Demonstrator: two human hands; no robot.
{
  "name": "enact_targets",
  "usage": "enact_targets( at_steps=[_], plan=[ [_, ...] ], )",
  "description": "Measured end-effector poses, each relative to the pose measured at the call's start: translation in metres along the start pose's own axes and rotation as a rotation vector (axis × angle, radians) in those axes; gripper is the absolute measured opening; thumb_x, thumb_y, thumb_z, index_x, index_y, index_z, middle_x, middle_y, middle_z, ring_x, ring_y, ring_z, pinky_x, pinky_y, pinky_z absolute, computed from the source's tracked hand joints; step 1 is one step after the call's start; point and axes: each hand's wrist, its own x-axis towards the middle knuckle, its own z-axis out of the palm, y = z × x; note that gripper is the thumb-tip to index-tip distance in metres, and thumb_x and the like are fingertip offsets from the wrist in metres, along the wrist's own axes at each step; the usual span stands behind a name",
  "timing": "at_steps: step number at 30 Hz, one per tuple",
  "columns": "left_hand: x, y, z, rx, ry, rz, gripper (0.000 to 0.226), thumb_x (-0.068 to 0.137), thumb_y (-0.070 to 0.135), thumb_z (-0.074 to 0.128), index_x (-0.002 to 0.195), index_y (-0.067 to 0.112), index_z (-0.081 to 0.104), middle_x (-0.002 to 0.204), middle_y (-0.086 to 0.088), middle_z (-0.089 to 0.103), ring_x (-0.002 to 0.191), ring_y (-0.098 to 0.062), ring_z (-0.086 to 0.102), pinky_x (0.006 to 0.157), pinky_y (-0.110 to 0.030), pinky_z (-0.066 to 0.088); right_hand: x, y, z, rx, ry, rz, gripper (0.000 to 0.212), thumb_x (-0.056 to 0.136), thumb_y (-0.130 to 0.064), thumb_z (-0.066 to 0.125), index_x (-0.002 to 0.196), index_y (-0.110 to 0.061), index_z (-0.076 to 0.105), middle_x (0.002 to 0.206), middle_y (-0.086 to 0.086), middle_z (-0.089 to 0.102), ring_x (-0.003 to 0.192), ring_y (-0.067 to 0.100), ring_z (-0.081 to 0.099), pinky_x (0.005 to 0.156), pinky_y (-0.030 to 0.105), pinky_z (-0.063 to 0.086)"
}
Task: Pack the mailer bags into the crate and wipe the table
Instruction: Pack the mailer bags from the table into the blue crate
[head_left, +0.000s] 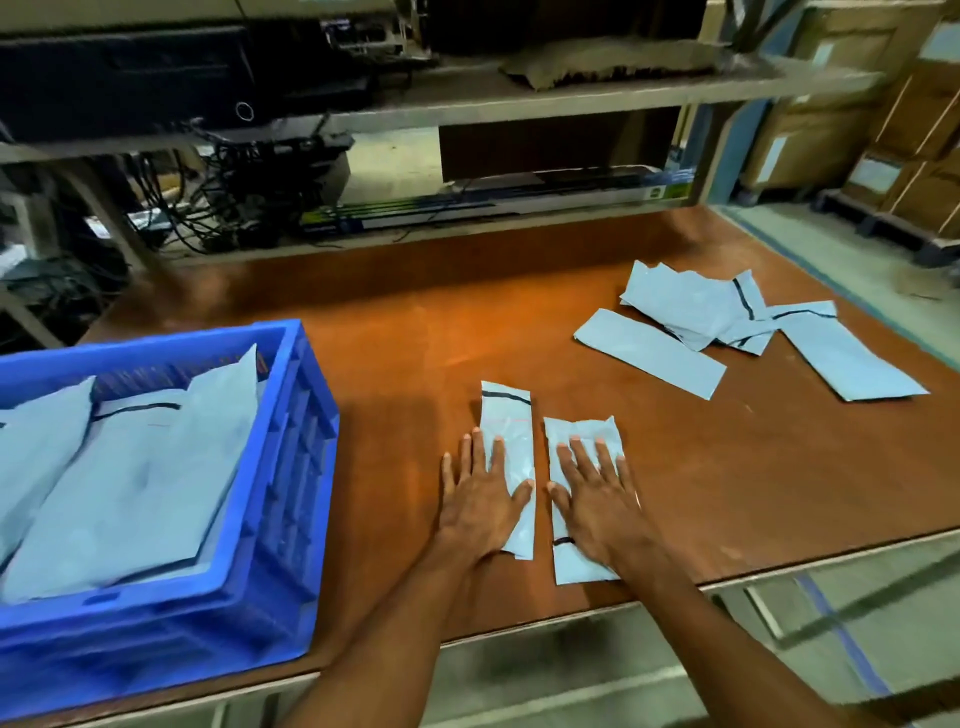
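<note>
Two folded light-blue mailer bags lie side by side near the table's front edge. My left hand (483, 493) rests flat, fingers spread, on the left bag (508, 415). Pressed flat on the right bag (582, 566) is my right hand (597, 493). Neither hand grips anything. A blue plastic crate (280, 467) stands at the left with several mailer bags (140, 467) stacked inside. A loose pile of more mailer bags (696, 312) lies at the far right of the brown table (415, 322), with two long ones (649, 353) (852, 358) spread out beside it.
A low shelf (519, 98) runs along the table's back, holding black equipment, tangled cables (218, 197) and a torn cardboard piece. Cardboard boxes (852, 104) stand on the floor at the far right. The table's front edge (779, 571) is just below my hands.
</note>
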Motion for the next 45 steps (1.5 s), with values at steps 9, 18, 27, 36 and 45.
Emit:
enact_targets(
  at_steps=[9,18,27,36,45],
  plan=[
    [0.013,0.007,0.014,0.019,0.094,0.062,0.078,0.087,0.071,-0.007,0.156,0.034,-0.010,0.162,0.004,-0.019,0.150,-0.025,-0.018,0.122,-0.048,-0.006,-0.001,0.009,0.006,0.030,0.084,-0.038,0.072,0.094,-0.059,-0.001,0.155,-0.025,0.013,0.161,-0.002,0.005,0.149,0.024,-0.002,0.117,0.037,-0.010],
    [0.001,0.009,-0.003,0.049,0.035,0.036,0.071,0.098,0.048,0.005,0.155,0.009,0.021,0.163,-0.011,0.017,0.151,-0.027,0.012,0.122,-0.038,0.008,0.005,0.010,0.005,0.090,-0.026,-0.110,0.071,0.098,-0.060,0.004,0.147,-0.018,0.032,0.150,0.013,0.042,0.136,0.035,0.044,0.115,0.033,0.009],
    [-0.050,-0.034,-0.153,-0.174,0.476,0.166,0.053,0.101,0.029,0.028,0.138,-0.003,0.050,0.145,-0.021,0.048,0.138,-0.033,0.042,0.116,-0.037,0.028,0.007,-0.087,-0.113,0.526,0.390,-0.221,0.051,0.105,-0.041,0.026,0.149,-0.019,0.039,0.156,-0.001,0.032,0.149,0.020,0.020,0.117,0.032,0.015],
    [-0.172,-0.275,-0.308,-0.035,0.650,-0.041,0.042,0.107,0.019,0.032,0.145,0.004,0.042,0.155,-0.016,0.035,0.145,-0.026,0.028,0.114,-0.023,0.011,0.001,-0.359,-0.208,0.640,0.583,-0.572,0.044,0.103,-0.031,0.036,0.139,-0.012,0.052,0.143,0.011,0.052,0.141,0.030,0.035,0.115,0.040,0.029],
    [-0.185,-0.477,-0.244,0.012,0.232,-0.186,0.043,0.105,0.014,0.030,0.146,0.001,0.036,0.155,-0.024,0.031,0.146,-0.032,0.026,0.116,-0.039,0.023,0.036,-0.512,-0.136,0.074,0.364,-0.488,0.052,0.096,-0.039,0.013,0.117,-0.012,0.052,0.127,0.011,0.055,0.125,0.042,0.043,0.105,0.053,0.034]
  ],
)
